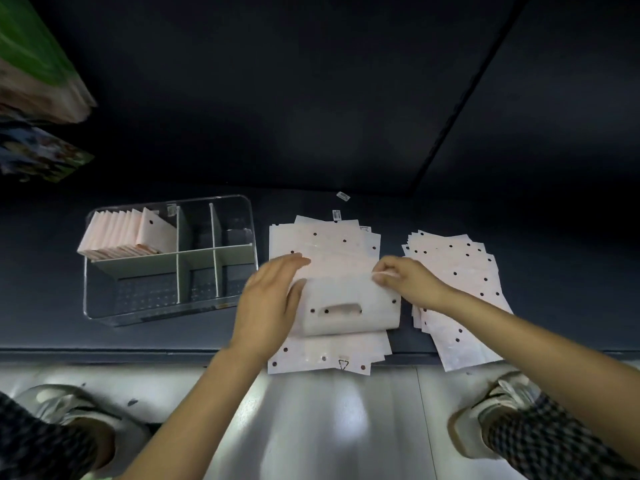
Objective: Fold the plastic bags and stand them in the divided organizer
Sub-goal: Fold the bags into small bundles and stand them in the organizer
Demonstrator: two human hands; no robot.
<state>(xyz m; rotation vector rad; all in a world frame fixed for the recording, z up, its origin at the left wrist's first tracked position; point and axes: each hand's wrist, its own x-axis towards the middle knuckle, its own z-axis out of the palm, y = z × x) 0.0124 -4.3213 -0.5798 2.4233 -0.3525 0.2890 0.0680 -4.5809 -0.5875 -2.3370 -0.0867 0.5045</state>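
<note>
Two hands on one bag (349, 303) atop the middle pile (325, 355): left hand (270, 306) flat, pressing; right hand (405, 282) pinching the folded edge. Long side left to right, handle hole near. Slippery, so may spring open. Beyond, organizer (239, 251), far-left slot full.

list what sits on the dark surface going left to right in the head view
clear divided organizer with folded bags in its far-left compartment → left hand → bag being folded on the middle stack → right hand → right stack of flat bags
</note>
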